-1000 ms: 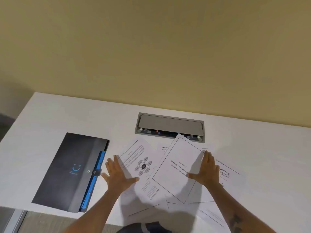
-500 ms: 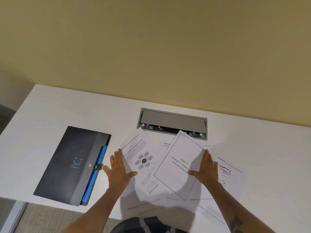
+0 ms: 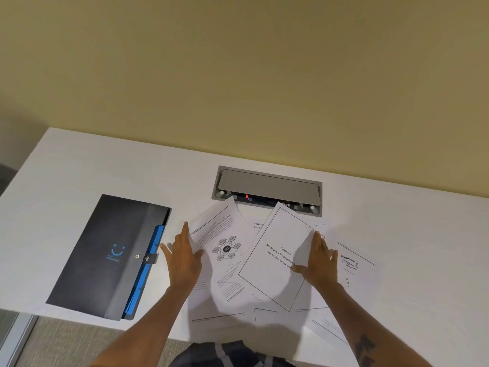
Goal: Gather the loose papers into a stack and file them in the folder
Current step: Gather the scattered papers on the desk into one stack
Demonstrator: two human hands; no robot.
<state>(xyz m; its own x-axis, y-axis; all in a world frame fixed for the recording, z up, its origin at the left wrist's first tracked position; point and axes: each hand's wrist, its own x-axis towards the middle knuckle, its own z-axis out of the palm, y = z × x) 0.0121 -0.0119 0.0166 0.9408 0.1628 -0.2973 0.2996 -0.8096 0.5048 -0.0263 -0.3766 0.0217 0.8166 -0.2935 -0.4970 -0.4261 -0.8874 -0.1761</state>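
Several loose printed papers [image 3: 267,284] lie overlapping on the white table [image 3: 410,234] in front of me. A sheet with a wheel diagram [image 3: 225,250] sits left of a bordered title page [image 3: 277,250]. My left hand [image 3: 182,258] is turned on edge against the left side of the diagram sheet, whose edge lifts a little. My right hand [image 3: 317,260] lies flat, fingers spread, on the right side of the title page. A dark closed folder [image 3: 105,255] with a snap clasp and blue tabs rests to the left of my left hand.
A grey cable hatch [image 3: 267,189] is set into the table behind the papers, and a sheet corner overlaps its front. More sheets [image 3: 352,266] spread right of my right hand. The yellow wall runs along the table's far edge.
Both hands have pushed inward, crowding the sheets closer. My left hand has turned from flat to edge-on, and the diagram sheet has slid up toward the hatch.
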